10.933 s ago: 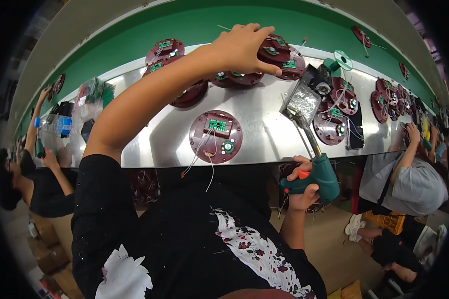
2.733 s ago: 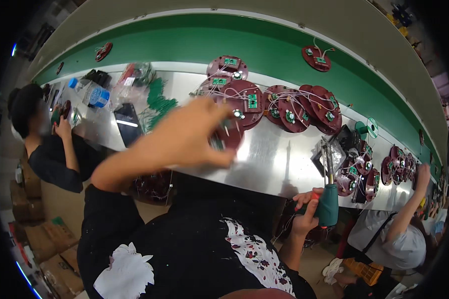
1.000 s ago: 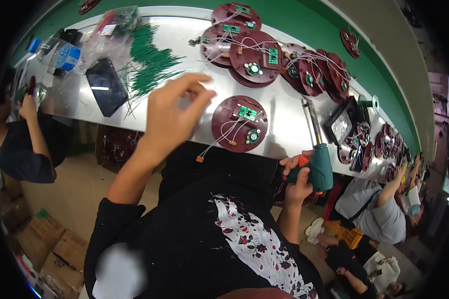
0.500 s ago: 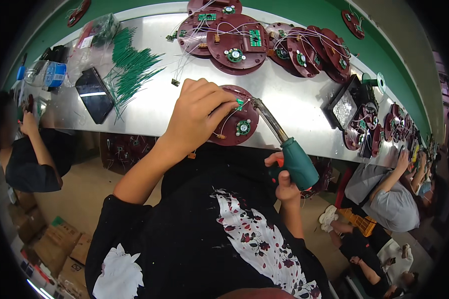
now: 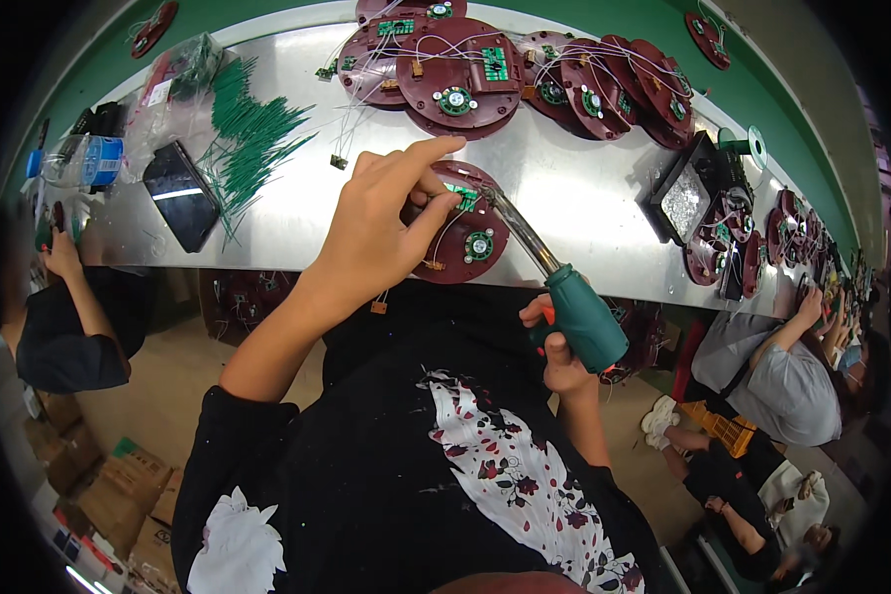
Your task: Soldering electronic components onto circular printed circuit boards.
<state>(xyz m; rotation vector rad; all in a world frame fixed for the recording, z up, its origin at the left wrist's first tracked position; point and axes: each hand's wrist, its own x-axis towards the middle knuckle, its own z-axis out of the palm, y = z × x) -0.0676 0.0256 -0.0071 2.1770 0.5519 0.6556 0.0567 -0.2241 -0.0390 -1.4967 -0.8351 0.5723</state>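
A dark red round disc with small green circuit boards and thin wires lies at the near edge of the steel bench. My left hand rests on its left side, thumb and forefinger pinching at a wire by the green board. My right hand grips the green handle of a soldering iron. The iron's metal shaft slants up and left, with its tip at the board next to my left fingers.
Several more red discs are stacked at the bench's far side. A heap of green wires, a black phone and a black tray of small parts lie on the bench. Other people work at left and right.
My left hand has settled on the disc and pinched at the wire. The soldering iron's tip has come in to the green board; a second ago the iron was held upright, away from the disc.
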